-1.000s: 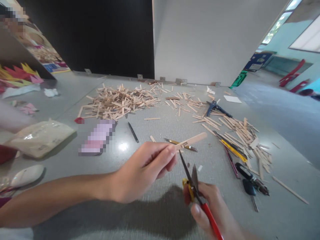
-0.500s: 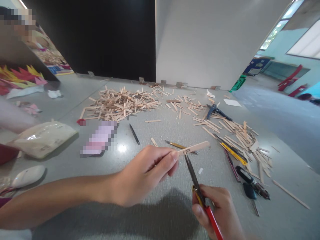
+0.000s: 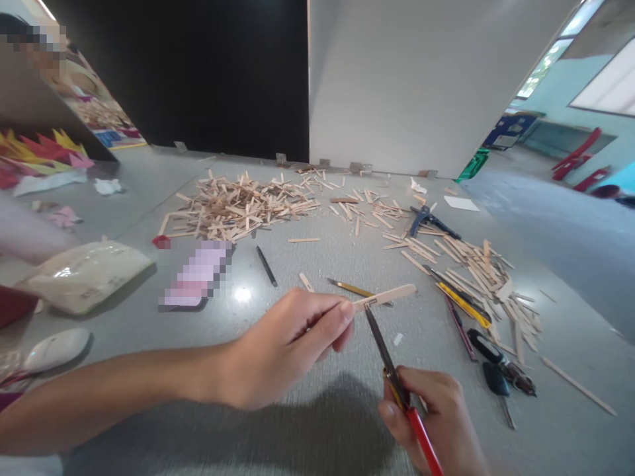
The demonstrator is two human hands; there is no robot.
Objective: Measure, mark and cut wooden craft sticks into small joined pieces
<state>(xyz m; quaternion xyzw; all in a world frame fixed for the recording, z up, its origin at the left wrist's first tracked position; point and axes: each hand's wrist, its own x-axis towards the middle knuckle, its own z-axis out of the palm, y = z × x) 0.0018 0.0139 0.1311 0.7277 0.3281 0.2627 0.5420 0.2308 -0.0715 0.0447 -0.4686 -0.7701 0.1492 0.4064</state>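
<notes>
My left hand point(image 3: 292, 344) pinches one end of a flat wooden craft stick point(image 3: 394, 292) between thumb and fingers. The stick points right, tilted slightly up, and has a small dark-edged rectangular cutout near my thumb. My right hand point(image 3: 431, 410) is wrapped around long-nose pliers point(image 3: 384, 350) with red and yellow handles. Their narrow dark tips meet the stick's lower edge by the cutout; whether they grip it I cannot tell. Behind the stick lies a brass-coloured pen-like tool point(image 3: 350, 287), partly covered by it.
A heap of craft sticks point(image 3: 238, 205) lies at the back left, and more sticks point(image 3: 476, 264) are spread at right. Around them are a blue-handled tool point(image 3: 426, 221), a yellow cutter point(image 3: 464, 304) and keys point(image 3: 496, 380). A black pen point(image 3: 266, 266), phone point(image 3: 198, 274) and mouse point(image 3: 57, 349) lie left.
The pliers' tips have shifted slightly left and up against the stick's edge at the cutout. My left hand and the stick have hardly moved.
</notes>
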